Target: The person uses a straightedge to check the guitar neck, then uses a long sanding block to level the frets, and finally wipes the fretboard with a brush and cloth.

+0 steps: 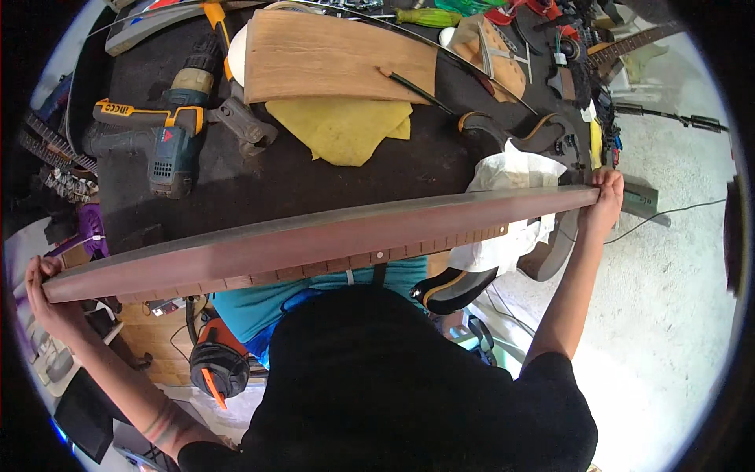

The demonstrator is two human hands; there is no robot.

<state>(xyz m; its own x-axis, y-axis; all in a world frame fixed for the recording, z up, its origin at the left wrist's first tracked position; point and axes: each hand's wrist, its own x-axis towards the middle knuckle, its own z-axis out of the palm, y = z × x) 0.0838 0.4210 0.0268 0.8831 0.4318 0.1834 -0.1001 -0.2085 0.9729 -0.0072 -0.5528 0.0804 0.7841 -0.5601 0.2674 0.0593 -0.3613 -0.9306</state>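
Observation:
Both my arms are spread wide around a long levelling beam (314,236) with a reddish-brown, sandpaper-like face and a grey upper edge. Its left end is gripped by my left hand (49,303), its right end by my right hand (604,198). Beneath and just nearer than the beam shows the fretted wooden fretboard (314,269) of an electric guitar, partly hidden by it. The guitar's dark body (460,289) lies to the right, with a white cloth (499,250) over its middle. Whether beam and fretboard touch, I cannot tell.
On the dark workbench (314,185) lie a cordless drill (177,130), a yellow cloth (342,130), a wooden board (338,59) and a pencil (413,88). Tools crowd the far edge, including a green-handled one (429,17). A black-and-orange vacuum (220,366) stands on the floor.

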